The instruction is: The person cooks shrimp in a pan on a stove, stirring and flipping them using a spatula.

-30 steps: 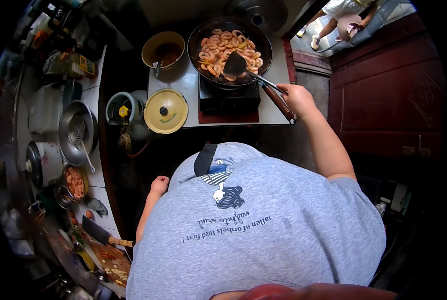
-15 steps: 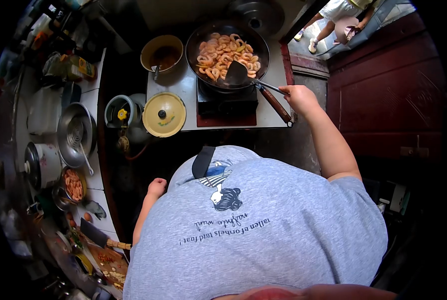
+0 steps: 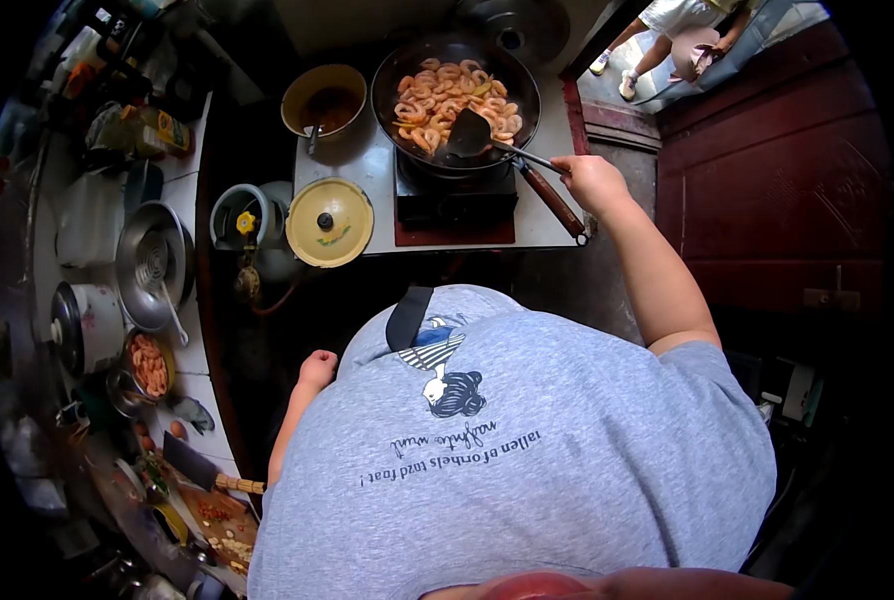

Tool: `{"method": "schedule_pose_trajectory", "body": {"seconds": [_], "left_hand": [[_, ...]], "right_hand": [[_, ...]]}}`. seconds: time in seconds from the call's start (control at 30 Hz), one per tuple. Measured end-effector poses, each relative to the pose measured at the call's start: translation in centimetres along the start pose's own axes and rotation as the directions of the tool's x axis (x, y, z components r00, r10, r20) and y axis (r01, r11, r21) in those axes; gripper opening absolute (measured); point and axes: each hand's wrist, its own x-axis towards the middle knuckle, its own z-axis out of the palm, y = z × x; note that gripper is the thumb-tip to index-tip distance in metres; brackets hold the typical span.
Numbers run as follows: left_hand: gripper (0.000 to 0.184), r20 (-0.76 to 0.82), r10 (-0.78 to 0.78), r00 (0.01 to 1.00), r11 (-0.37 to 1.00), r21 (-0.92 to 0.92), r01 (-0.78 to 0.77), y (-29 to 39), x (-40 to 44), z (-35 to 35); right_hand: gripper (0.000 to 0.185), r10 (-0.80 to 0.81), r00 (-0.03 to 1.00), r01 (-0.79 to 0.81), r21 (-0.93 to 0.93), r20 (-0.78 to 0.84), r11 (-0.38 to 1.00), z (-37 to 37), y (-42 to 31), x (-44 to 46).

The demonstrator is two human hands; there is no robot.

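My right hand (image 3: 594, 185) is closed around the handle of a spatula (image 3: 470, 134). The spatula's dark blade rests among cooked shrimp (image 3: 452, 92) in a wok (image 3: 529, 72). That wok sits on a black stove (image 3: 455, 205), and its wooden handle (image 3: 552, 203) points toward me on the right. Down at my side, my left hand (image 3: 318, 368) is loosely curled with nothing visible in it. A yellow lid (image 3: 352, 240) with a dark knob lies on the white counter's left corner. Behind it stands a bowl (image 3: 292, 108) of brown liquid with a spoon.
Below the counter's left side is a gas cylinder (image 3: 219, 232) with a yellow valve. The left counter holds a metal basin (image 3: 127, 290), a pot (image 3: 102, 330), a bowl of shrimp (image 3: 149, 365) and a cleaver (image 3: 189, 465). Beyond the doorway, a person (image 3: 655, 55) holds a pink hat.
The spatula blade has shifted slightly left and down in the wok, and my right hand has moved a little up and left. My left hand stays at my side.
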Motion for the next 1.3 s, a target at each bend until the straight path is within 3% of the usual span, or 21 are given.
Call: {"method": "schedule_pose_trajectory", "body": {"seconds": [0.13,0.23,0.63,0.87,0.93,1.07,1.3], "left_hand": [[0.025,0.025,-0.055,0.998,0.997,-0.059,0.057,1.2,-1.3,-0.6],[0.025,0.010,-0.022,1.000,1.000,-0.014,0.022,-1.8,0.7,0.6],[0.025,-0.002,0.000,1.000,1.000,-0.004,0.000,-1.0,-0.5,0.8],[0.024,0.001,-0.019,1.000,1.000,-0.014,0.019,0.6,-1.7,0.3],[0.023,-0.031,0.011,0.999,0.999,0.050,-0.010,0.0,-1.3,0.5],[0.022,-0.003,0.001,1.000,1.000,0.008,-0.001,-0.2,-1.2,0.6],[0.022,-0.005,-0.021,1.000,1.000,-0.006,0.021,-0.2,-0.4,0.2]], "right_hand": [[0.032,-0.005,0.998,0.009,0.057,-0.068,0.998,-0.3,-0.1,-0.1],[0.032,0.002,0.998,-0.004,-0.037,-0.070,0.999,-0.7,-0.4,0.5],[0.033,0.019,1.000,-0.017,-0.083,0.013,0.996,-1.6,-2.4,0.8],[0.033,0.042,0.999,-0.043,-0.117,-0.018,0.992,-1.0,0.4,1.7],[0.032,0.009,0.999,-0.011,-0.056,-0.042,0.998,-0.9,0.0,1.5],[0.031,-0.008,0.999,0.009,0.013,-0.041,1.000,-0.6,-2.1,1.3],[0.030,-0.006,1.000,0.006,-0.066,0.000,0.998,-0.8,-0.8,1.2]]}}
